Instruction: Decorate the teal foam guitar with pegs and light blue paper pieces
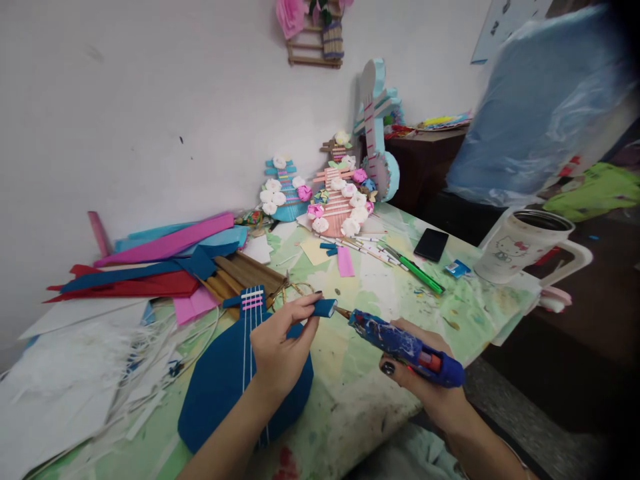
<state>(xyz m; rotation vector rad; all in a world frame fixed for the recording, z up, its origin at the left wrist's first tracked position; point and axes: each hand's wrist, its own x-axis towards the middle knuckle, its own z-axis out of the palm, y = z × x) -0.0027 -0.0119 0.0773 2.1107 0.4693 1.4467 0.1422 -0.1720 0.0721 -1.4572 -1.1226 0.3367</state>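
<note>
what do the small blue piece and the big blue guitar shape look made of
Small blue piece: likely craft foam, matte with a thick cut edge. Guitar shape: seemingly the same matte foam sheet, flat, smooth-edged; card is possible.

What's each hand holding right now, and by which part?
Left hand pinches a small blue piece by one end. Right hand grips the blue glue gun at its rear, nozzle at the piece.
</note>
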